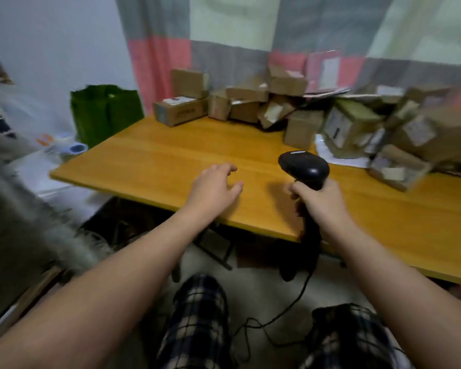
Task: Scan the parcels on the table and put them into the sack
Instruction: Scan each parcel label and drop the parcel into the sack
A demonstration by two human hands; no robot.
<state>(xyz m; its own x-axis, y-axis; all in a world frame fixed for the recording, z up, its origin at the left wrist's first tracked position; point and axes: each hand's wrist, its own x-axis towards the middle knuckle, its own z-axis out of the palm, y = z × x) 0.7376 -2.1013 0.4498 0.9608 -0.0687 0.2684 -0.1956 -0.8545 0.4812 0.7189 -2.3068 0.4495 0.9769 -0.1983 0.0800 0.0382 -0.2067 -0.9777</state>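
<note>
A checked curtain (224, 35) hangs far beyond both sets of fingertips. The wooden table (171, 161) spreads under and ahead of them, and its near edge passes below the wrists. The parcels (351, 121), brown cardboard boxes with white labels, lie heaped along the table's far side and right end; they are well beyond the left fingers (229, 167) and closer to the right fingers (294, 191), ahead and to their right, and neither hand touches any. Far left of the left fingers is a pale blurred fabric (24, 222); whether it is the sack I cannot tell. A green bag (104, 110) stands off the table's left end, up and left of those fingers. The left hand (213, 187) hovers palm down over the tabletop, fingers loosely spread and slightly bent, holding nothing. The right hand (322, 201) has its fingers curled round the handle of a black scanner (304, 163), whose head rises just above them. A thin cable (290, 312) drops from the handle below the fingers toward the floor.
</note>
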